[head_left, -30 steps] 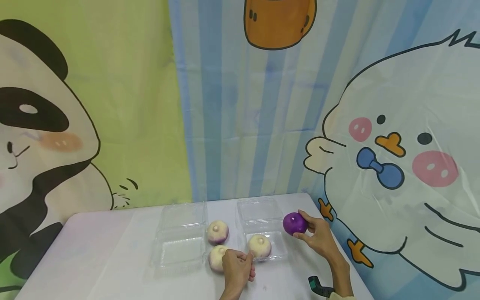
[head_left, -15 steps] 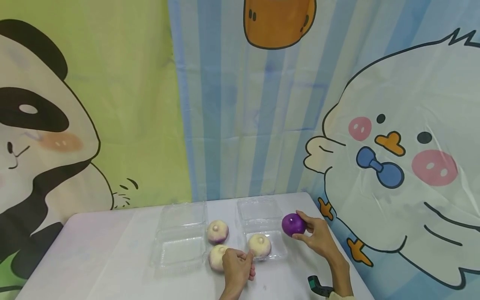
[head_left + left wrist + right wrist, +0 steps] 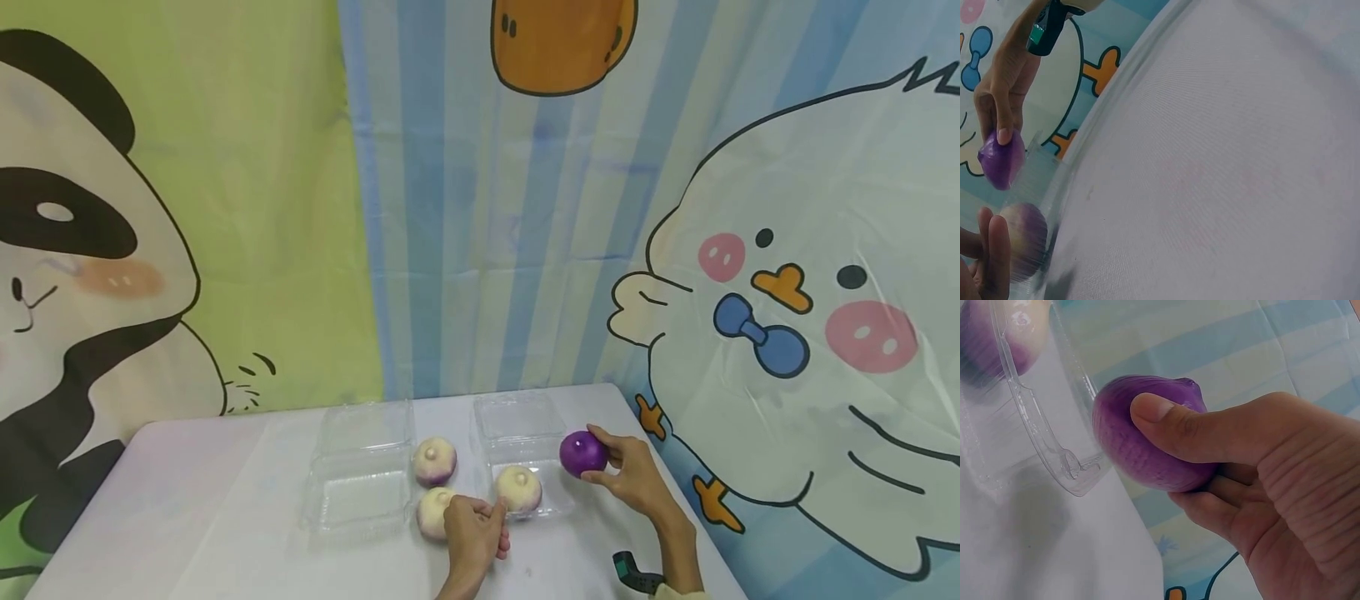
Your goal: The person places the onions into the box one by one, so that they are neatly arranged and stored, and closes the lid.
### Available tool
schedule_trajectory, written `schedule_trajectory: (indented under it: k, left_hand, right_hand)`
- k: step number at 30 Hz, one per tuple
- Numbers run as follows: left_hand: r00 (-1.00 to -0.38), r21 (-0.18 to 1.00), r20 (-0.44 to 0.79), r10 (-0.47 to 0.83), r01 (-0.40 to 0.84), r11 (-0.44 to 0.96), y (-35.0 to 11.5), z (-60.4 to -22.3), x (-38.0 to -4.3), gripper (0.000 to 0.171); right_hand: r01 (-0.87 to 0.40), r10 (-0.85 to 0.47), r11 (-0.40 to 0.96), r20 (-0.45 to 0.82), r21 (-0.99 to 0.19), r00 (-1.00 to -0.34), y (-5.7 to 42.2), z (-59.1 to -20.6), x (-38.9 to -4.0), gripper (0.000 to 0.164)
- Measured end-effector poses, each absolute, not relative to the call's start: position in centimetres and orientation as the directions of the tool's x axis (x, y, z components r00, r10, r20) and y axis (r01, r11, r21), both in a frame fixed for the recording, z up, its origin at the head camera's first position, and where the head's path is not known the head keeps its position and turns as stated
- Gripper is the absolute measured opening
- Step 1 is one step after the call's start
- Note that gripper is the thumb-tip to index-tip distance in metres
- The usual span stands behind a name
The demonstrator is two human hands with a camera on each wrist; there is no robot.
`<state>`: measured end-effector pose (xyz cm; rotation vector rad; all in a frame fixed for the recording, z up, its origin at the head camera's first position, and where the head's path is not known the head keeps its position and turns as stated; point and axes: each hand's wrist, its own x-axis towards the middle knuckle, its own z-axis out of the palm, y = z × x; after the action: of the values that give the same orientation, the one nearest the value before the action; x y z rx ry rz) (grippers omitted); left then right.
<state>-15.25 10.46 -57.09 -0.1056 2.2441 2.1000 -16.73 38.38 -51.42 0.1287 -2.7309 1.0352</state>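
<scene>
My right hand [image 3: 636, 477] grips a shiny purple onion [image 3: 583, 454] between thumb and fingers. It holds the onion above the right side of a clear plastic container [image 3: 553, 493], whose lid lies back. A cream-and-purple turnip [image 3: 519, 489] sits in that container. At the container's front edge, my left hand [image 3: 476, 535] has curled fingers and seems to pinch the rim, though the contact is partly hidden. In the right wrist view the onion [image 3: 1147, 434] hangs beside the container's rim [image 3: 1041, 434], apart from the turnip [image 3: 1007, 337].
Two more turnips stand between the containers: a rear one [image 3: 435, 461] and a front one [image 3: 434, 513], partly behind my left hand. A second clear container [image 3: 363, 504] lies opened at left. The white table [image 3: 217, 500] meets a printed curtain [image 3: 465, 250] behind.
My right hand has carried the onion slightly left and down toward the right container. The left hand stays at its front edge.
</scene>
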Motion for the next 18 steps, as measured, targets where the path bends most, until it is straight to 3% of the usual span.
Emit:
schedule_trajectory:
  k: [18]
  left_hand:
    - [-0.996,0.995,-0.091,-0.009,-0.091,0.05,10.43,-57.23,-15.0,0.028]
  right_hand:
    - [-0.161,-0.061,0.758,0.177,-0.632,-0.982,38.07,-51.01,-17.15,0.081]
